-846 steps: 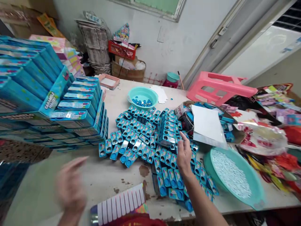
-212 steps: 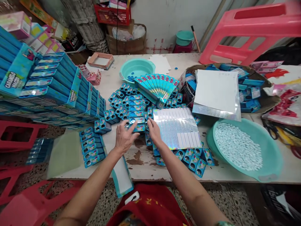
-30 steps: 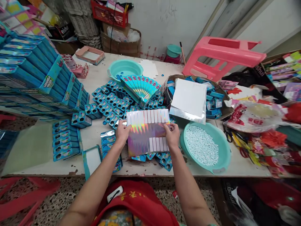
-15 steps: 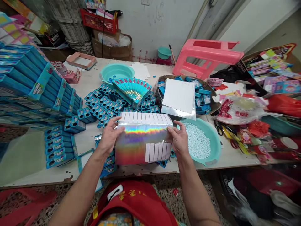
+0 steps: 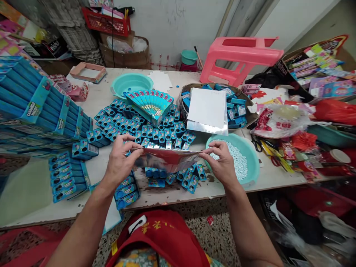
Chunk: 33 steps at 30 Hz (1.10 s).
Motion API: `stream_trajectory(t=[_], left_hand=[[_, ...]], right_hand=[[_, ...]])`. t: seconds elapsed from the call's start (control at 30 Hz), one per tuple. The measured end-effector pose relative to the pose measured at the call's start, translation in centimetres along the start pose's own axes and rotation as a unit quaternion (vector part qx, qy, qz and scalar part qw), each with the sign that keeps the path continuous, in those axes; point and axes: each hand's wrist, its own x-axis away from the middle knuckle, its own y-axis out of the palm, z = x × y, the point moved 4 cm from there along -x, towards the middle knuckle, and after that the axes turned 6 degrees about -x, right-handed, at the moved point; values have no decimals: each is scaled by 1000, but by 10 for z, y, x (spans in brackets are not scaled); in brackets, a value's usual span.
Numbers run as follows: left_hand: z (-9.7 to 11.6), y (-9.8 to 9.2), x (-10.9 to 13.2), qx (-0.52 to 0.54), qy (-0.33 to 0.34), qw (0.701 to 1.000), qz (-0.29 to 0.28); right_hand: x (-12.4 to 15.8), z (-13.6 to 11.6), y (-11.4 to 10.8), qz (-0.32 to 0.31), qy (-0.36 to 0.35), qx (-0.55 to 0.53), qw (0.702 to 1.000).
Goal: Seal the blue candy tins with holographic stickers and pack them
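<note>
A shiny silver sheet (image 5: 170, 159) is stretched between my hands above the table and seen almost edge-on, so its upper face hardly shows. My left hand (image 5: 121, 160) pinches one end between thumb and fingers; my right hand (image 5: 222, 161) does the same at the other end. Beneath and behind it stand many small blue boxes (image 5: 161, 135) with round holes in their ends. A fan of blue printed cartons (image 5: 151, 105) rests on top of them. Beside my right hand, a turquoise basin (image 5: 251, 168) holds small pale pellets (image 5: 239, 159).
Blue boxes in display trays (image 5: 36, 107) are stacked high on the left. A white sheet (image 5: 207, 107) lies across a carton of blue boxes (image 5: 239, 111). Farther back are another turquoise basin (image 5: 132, 79) and a pink stool (image 5: 241, 55). Scissors (image 5: 256, 142) lie at right.
The silver sheet has tipped from showing its rainbow face and white strips to nearly edge-on. More small blue boxes show below it. Both hands still pinch its ends, slightly farther apart.
</note>
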Motion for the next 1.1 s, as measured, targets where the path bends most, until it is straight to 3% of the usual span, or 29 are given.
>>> stream_trajectory(t=[0.13,0.2,0.27,0.33,0.4,0.53,0.63,0.7,0.77,0.83,0.9,0.97,1.03,1.1], left_hand=[[21,-1,-8,-85,43,995,-31],[41,15,-15,-138,114,983,-47],[58,49,-25,-164,179,957,-161],[61,83,-35,-175,190,914,-311],[48,104,-48,-177,153,887,-398],[-4,115,-71,-113,61,887,-445],[-46,126,-76,-79,4,872,-483],[-65,138,-76,-130,-7,867,-480],[-70,150,-76,-211,22,889,-406],[-56,164,-73,-256,90,915,-297],[-33,183,-63,-248,157,925,-241],[-15,209,-52,-220,177,918,-277],[-6,231,-44,-200,150,912,-325],[-4,246,-42,-192,120,910,-347]], right_hand=[[-8,-3,8,-80,63,-101,990],[-10,-1,22,-106,90,-128,982],[-12,6,41,-138,98,-148,974],[-15,20,54,-155,123,-174,965],[-18,41,58,-136,165,-197,957],[-24,92,51,-73,227,-221,946],[-20,131,62,-92,260,-195,941],[-14,154,76,-99,279,-174,939],[-8,170,91,-98,283,-166,939],[-3,178,103,-101,275,-167,941],[1,180,109,-108,264,-167,944],[4,177,110,-117,255,-163,946],[3,171,106,-105,233,-133,957],[3,162,98,-73,161,-40,984]])
